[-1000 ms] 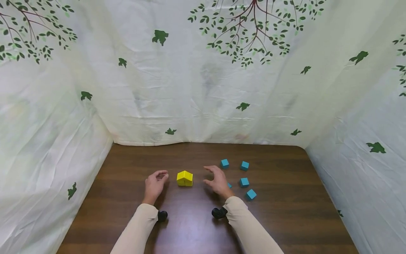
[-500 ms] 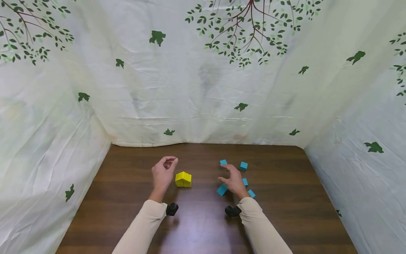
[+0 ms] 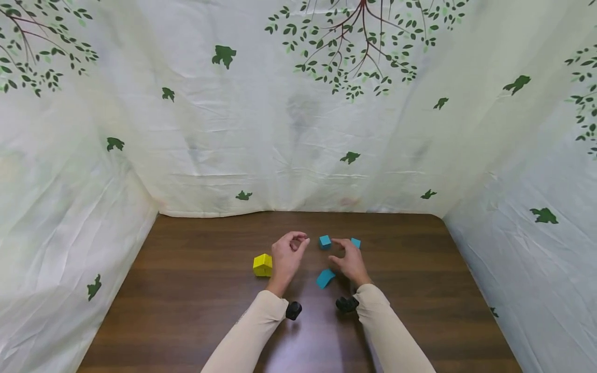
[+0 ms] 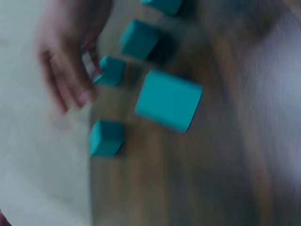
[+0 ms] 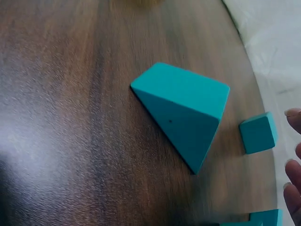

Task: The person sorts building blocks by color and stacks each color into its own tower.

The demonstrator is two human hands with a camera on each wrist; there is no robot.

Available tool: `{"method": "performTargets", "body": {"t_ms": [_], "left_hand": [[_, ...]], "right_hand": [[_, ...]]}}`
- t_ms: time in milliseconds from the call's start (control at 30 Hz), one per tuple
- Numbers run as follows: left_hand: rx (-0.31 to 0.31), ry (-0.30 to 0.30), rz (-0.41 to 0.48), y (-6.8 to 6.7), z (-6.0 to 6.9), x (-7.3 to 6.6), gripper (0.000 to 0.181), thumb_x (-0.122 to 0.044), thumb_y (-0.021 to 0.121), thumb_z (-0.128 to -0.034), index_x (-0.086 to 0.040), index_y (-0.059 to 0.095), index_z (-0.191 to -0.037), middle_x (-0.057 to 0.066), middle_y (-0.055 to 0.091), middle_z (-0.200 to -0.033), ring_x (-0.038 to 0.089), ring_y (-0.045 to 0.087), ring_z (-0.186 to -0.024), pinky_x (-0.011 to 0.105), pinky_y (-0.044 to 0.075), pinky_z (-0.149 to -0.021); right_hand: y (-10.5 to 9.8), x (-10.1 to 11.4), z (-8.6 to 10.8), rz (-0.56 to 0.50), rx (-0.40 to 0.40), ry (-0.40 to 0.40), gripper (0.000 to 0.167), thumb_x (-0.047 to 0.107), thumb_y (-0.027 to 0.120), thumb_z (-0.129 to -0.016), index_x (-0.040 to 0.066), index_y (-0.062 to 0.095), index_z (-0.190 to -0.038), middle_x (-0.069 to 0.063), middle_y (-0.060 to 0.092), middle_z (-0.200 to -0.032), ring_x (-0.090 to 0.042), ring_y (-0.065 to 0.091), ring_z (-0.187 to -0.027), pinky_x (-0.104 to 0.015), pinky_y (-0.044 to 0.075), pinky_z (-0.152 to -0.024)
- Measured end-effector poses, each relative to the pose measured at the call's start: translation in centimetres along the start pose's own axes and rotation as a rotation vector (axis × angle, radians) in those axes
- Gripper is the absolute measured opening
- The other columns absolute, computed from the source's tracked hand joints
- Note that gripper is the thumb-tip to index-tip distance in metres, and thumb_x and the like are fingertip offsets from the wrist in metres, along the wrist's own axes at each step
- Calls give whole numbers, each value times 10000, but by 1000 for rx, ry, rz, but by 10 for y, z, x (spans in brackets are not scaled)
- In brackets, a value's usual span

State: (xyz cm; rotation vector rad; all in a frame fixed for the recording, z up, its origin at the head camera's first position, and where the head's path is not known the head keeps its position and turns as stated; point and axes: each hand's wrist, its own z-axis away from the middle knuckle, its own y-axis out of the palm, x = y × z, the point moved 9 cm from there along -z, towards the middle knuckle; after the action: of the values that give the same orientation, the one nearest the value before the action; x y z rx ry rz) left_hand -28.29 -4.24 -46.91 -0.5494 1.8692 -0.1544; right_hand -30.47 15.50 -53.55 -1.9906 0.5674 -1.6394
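In the head view my left hand (image 3: 286, 257) is above the table beside the yellow block (image 3: 262, 264), thumb and fingers loosely bent, holding nothing visible. My right hand (image 3: 351, 262) hovers among the blue blocks, thumb and fingers apart. Between the hands lies a blue wedge (image 3: 325, 278), seen large as a triangular block (image 5: 181, 101) in the right wrist view. A blue cube (image 3: 324, 242) sits behind it. In the left wrist view my right hand (image 4: 70, 56) is near another blue cube (image 4: 112, 70); whether they touch is unclear.
A second blue cube (image 3: 356, 242) shows partly behind my right hand, which covers other blue blocks. The brown table (image 3: 210, 321) ends at a white curtain (image 3: 298, 171) printed with leaves, which also stands along both sides.
My left hand has moved right, past the yellow block, and now partly covers it. My right hand has shifted right, uncovering the blue wedge and hiding blocks at the right.
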Motion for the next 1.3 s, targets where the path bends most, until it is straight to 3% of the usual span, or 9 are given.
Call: {"method": "performTargets", "body": {"t_ms": [133,267,500,633,767,1000,1300], "left_hand": [[33,2,-24,34,1,6,128,-142,765,-834,-90,723,-943,-1,692,-837,106,508,-603,224,445,-570],[58,-33,-37,57,-3,20,186,-110,776,-816,-51,722,-983,35,709,-880,141,564,-626,261,480,-596],[171,-146,-68,81,-12,53,338,-69,782,-799,20,678,-1108,129,705,-1049,250,672,-760,388,544,-710],[242,-130,-129,93,-17,58,393,-62,785,-791,46,646,-1142,173,689,-1073,259,685,-785,396,543,-717],[288,-126,-190,106,-20,64,395,-64,787,-784,42,643,-1136,178,698,-996,248,690,-784,379,537,-716],[302,-134,-274,116,-20,67,326,-66,793,-772,15,676,-1065,180,690,-1018,334,648,-937,436,512,-811],[331,-122,-336,118,-23,69,296,-28,760,-783,18,671,-1062,181,683,-1026,354,638,-945,458,505,-824]], "right_hand": [[2,-6,-9,-15,34,28,463,7,729,-829,-22,584,-1268,-212,584,-1214,-383,550,-1094,-507,468,-880],[8,-11,-18,26,95,49,468,12,697,-862,-14,550,-1305,-203,557,-1240,-366,553,-1097,-465,480,-875],[21,-13,-28,80,166,29,475,-9,684,-863,-44,526,-1309,-206,537,-1246,-334,592,-996,-385,505,-800],[24,-19,-33,95,167,53,492,-22,688,-854,-40,522,-1317,-203,525,-1272,-294,600,-936,-361,509,-764],[24,-24,-38,93,153,93,489,-26,679,-861,-33,518,-1324,-202,525,-1283,-266,600,-906,-350,510,-754],[29,-26,-41,109,159,111,461,-70,632,-862,-45,530,-1311,-198,571,-1207,-239,575,-869,-353,491,-751],[32,-26,-45,120,124,68,419,-92,643,-804,-62,595,-1219,-158,634,-1009,-213,579,-801,-341,499,-725]]}}
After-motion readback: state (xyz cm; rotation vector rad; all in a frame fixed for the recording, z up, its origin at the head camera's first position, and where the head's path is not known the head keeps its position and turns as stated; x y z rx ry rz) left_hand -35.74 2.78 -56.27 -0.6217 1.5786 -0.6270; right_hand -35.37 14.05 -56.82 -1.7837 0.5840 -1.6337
